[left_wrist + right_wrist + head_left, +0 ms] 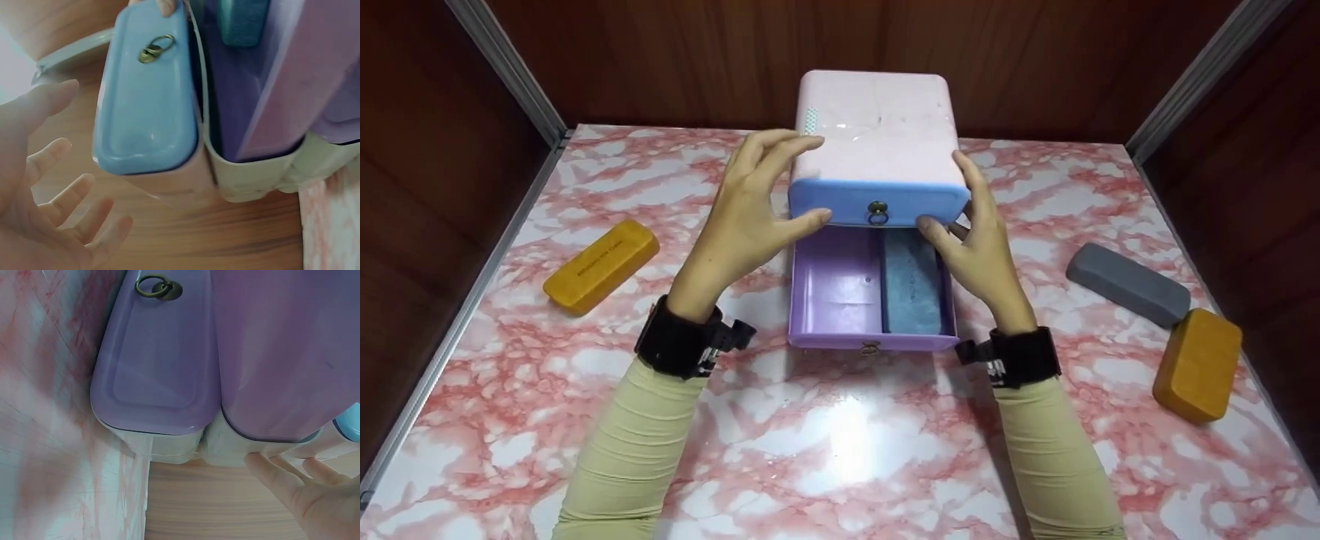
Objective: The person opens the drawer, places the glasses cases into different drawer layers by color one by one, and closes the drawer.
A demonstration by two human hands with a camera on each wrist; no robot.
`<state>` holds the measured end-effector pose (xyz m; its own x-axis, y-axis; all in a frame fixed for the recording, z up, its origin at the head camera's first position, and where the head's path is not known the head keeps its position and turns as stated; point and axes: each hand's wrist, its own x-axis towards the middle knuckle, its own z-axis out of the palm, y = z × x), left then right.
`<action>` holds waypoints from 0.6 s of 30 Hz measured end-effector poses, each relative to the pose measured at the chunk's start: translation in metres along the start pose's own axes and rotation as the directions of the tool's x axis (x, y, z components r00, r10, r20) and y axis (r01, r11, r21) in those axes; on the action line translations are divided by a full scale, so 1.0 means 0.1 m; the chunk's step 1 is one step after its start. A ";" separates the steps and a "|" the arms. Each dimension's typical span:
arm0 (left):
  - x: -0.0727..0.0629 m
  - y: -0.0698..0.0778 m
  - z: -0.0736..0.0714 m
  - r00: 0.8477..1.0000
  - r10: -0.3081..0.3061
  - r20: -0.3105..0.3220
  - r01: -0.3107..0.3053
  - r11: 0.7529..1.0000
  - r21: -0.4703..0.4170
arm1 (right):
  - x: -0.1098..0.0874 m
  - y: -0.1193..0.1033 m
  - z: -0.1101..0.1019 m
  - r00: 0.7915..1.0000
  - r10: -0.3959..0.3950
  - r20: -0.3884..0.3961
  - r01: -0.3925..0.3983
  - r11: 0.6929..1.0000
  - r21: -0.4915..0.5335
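the left hand [746, 202] is spread wide, thumb and fingers apart around the near left corner of a small drawer cabinet [885, 127], which stands between the two hands; the left wrist view shows a gap between its fingers and the cabinet. the right hand [982, 244] is also spread, at the opposite corner: its thumb lies at the blue drawer [840, 201] front, near the lower right edge, and its fingers reach along the cabinet's pale side. the blue drawer is pushed in, its ring pull midway between the hands. just below both hands, the purple drawer [836, 292] is pulled out toward the person. inside it a teal case [911, 289] lies lengthwise in the half nearer the right hand; the half nearer the left hand shows bare purple plastic. under that, a lower purple drawer [157, 365] is closed. on the bench [810, 450], a yellow case [600, 266] lies left of the left hand. well right of the right hand is a grey case [1129, 283], with a second yellow case [1198, 367] at its near end, closer to the person.
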<state>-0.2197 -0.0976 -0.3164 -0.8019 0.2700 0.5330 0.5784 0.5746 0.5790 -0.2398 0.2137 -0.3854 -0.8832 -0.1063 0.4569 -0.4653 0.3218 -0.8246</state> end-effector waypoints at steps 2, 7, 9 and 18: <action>-0.01 -0.06 0.03 0.999 -0.036 0.011 0.036 0.999 -0.016 | 0.00 0.00 0.00 1.000 -0.002 0.002 0.002 1.000 0.000; -0.04 -0.16 0.10 0.996 -0.092 0.021 0.093 0.993 -0.076 | -0.01 0.01 0.00 1.000 -0.001 0.002 0.001 1.000 -0.005; -0.05 -0.18 0.12 0.994 -0.106 0.027 0.108 0.988 -0.109 | 0.00 0.01 -0.01 1.000 -0.002 0.000 0.002 1.000 -0.008; -0.06 -0.27 0.22 0.984 -0.166 0.065 0.176 0.968 -0.178 | -0.01 0.01 -0.02 1.000 -0.011 0.003 0.011 1.000 -0.017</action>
<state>-0.2341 -0.0979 -0.3483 -0.8949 0.2204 0.3880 0.4460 0.4663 0.7640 -0.2393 0.2155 -0.3856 -0.8783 -0.1126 0.4646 -0.4736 0.3369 -0.8137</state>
